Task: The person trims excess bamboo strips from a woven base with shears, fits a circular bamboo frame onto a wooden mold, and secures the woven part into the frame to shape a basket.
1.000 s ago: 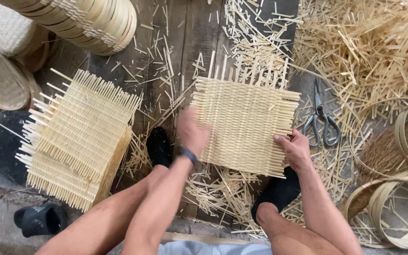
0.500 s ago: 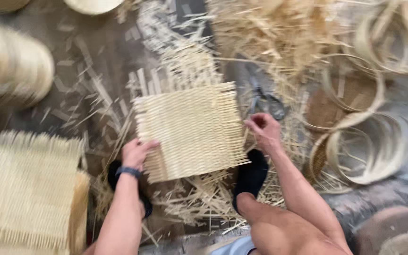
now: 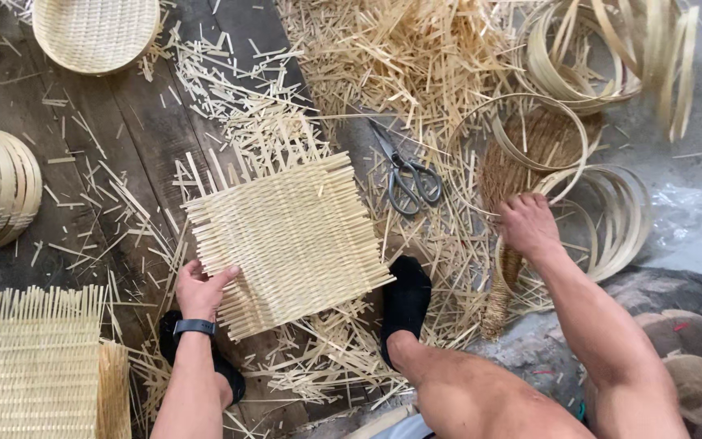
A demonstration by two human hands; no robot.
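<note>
Woven mat (image 3: 290, 244): centre of frame, flat on dark planks, tilted; loose strip ends stick out all round.
L hand (image 3: 202, 289): grips mat's lower-left edge, thumb on top, fingers under.
R hand (image 3: 528, 226): has let go of mat since 0.5 s ago; now right of centre, fingers curled down onto bamboo hoops (image 3: 603, 219). Grip unclear.
Change: mat now held one-handed only.
Scissors (image 3: 408, 175): above-right of mat, untouched.
Mat stack (image 3: 30, 362): lower left.

A square woven bamboo mat (image 3: 290, 240), pale yellow with loose strip ends, lies tilted on the floor.
</note>
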